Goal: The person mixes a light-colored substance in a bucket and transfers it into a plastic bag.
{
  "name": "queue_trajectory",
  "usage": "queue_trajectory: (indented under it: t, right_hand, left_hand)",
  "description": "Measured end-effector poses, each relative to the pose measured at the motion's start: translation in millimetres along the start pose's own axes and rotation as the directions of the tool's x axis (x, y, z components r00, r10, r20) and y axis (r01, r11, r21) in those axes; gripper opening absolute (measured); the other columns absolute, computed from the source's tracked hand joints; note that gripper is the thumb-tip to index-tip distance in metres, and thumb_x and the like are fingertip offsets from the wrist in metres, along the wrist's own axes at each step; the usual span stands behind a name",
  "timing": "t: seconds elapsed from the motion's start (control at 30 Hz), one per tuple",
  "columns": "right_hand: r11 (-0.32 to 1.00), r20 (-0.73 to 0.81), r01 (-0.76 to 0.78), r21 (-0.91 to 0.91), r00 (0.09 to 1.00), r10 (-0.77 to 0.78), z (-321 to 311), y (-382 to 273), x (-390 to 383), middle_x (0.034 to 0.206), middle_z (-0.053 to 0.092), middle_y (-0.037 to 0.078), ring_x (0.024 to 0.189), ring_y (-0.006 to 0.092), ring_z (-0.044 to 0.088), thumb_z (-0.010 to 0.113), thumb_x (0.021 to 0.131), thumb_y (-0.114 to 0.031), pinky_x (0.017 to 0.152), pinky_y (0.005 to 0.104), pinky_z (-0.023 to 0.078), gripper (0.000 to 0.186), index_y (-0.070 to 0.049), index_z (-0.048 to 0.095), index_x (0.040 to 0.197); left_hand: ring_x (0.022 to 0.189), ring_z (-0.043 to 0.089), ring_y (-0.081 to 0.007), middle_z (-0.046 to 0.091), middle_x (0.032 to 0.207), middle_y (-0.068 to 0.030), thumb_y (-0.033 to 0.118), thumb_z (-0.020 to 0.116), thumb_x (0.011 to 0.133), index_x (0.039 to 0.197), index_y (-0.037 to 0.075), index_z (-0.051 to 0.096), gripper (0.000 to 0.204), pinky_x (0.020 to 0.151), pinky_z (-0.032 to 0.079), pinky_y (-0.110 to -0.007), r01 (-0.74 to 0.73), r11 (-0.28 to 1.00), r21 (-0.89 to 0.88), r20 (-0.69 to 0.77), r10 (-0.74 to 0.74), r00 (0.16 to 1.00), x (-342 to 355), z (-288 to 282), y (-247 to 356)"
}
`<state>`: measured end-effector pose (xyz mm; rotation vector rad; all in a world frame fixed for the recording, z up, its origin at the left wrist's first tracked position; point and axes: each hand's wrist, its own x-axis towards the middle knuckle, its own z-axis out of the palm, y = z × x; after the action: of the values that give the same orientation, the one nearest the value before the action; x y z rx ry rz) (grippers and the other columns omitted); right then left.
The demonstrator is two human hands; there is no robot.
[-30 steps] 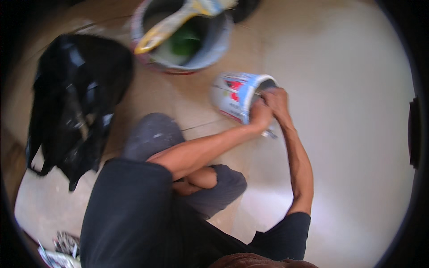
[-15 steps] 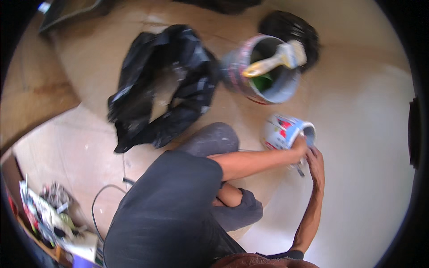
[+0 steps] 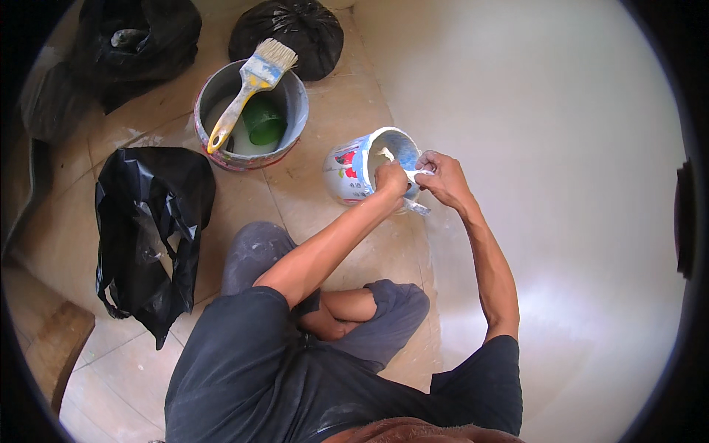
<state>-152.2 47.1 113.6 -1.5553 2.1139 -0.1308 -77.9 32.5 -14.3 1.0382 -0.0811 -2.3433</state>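
Note:
My left hand (image 3: 391, 179) is closed at the rim of a small white and blue bucket (image 3: 347, 171) with red print, coated white inside. Below that hand a narrow, white-smeared end of a flat tool (image 3: 416, 207), like a putty knife, sticks out; the fist hides its middle. My right hand (image 3: 446, 179) pinches a thin white-coated strip (image 3: 419, 176) between thumb and fingers, just right of the bucket's mouth. Whether the strip and the tool are one piece, I cannot tell. White paste (image 3: 385, 153) shows inside the bucket.
A larger grey bucket (image 3: 298, 122) holds whitish liquid and a green cup (image 3: 264, 122); a wide paintbrush (image 3: 247, 88) lies across its rim. Black plastic bags (image 3: 151, 221) lie left and behind. A smooth pale wall (image 3: 561, 184) rises at right, a wooden piece (image 3: 63, 347) lies lower left.
The view has swung, so buckets, bags and my hands sit further left in it. My right hand has come up from below the left one to the right of the bucket's mouth.

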Motion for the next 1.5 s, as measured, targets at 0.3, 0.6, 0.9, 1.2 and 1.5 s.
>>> queue_trajectory:
  t: [0.3,0.6,0.9,1.2,1.5]
  right_hand:
    - [0.994,0.064,-0.058,0.091,0.997,0.053,1.1,-7.4,-7.0,0.066,0.065,0.01,0.056,0.0152,0.062,0.068,0.073,-0.013,0.056,0.0295,0.049,0.02,0.003,0.066,0.084]
    - [0.931,0.103,-0.264,0.25,0.964,0.245,-16.1,-1.9,-1.6,0.071,0.064,0.006,0.057,0.0142,0.062,0.069,0.081,-0.011,0.052,0.0266,0.047,0.016,0.003,0.064,0.087]
    - [0.848,-0.052,-0.212,0.486,0.961,0.27,-3.1,23.8,46.5,0.07,0.064,0.011,0.059,0.017,0.063,0.074,0.078,-0.002,0.05,0.0282,0.05,0.012,0.004,0.063,0.081]
    - [0.999,-0.313,-0.038,-0.016,0.949,0.032,13.3,15.1,17.6,0.073,0.067,0.012,0.067,0.0194,0.061,0.075,0.074,-0.03,0.064,0.037,0.048,0.031,0.0,0.071,0.082]
    - [0.947,-0.148,-0.147,0.285,0.97,0.194,22.3,21.7,5.3,0.063,0.059,0.003,0.058,0.0109,0.048,0.07,0.081,-0.019,0.054,0.0326,0.037,0.024,0.004,0.069,0.073]
  left_hand:
    - [0.09,0.06,-0.019,0.058,0.104,-0.0084,0.017,0.043,0.102,0.113,0.006,0.054,0.019,0.067,0.053,-0.034,0.057,0.998,-0.011,0.038,-0.057,0.998,-8.6,-9.4,6.3]
    - [0.085,0.067,-0.0411,0.066,0.089,-0.0312,0.016,0.05,0.089,0.092,-0.007,0.067,0.029,0.08,0.049,-0.049,-0.329,0.744,0.582,0.111,0.329,0.938,12.8,-16.0,5.0]
    - [0.102,0.064,-0.046,0.065,0.099,-0.0341,0.022,0.05,0.09,0.108,-0.007,0.066,0.038,0.09,0.047,-0.05,-0.378,0.542,0.751,0.276,0.262,0.925,2.1,-8.0,12.2]
    - [0.096,0.066,-0.0452,0.066,0.096,-0.0326,0.013,0.055,0.087,0.094,-0.007,0.068,0.025,0.083,0.052,-0.054,-0.45,0.232,0.862,0.3,0.482,0.823,-3.5,-9.2,-3.0]
    - [0.089,0.064,-0.0518,0.064,0.089,-0.0361,0.007,0.049,0.086,0.093,-0.013,0.063,0.025,0.078,0.051,-0.056,-0.748,0.043,0.662,0.524,0.688,0.503,-10.7,-18.2,-23.3]
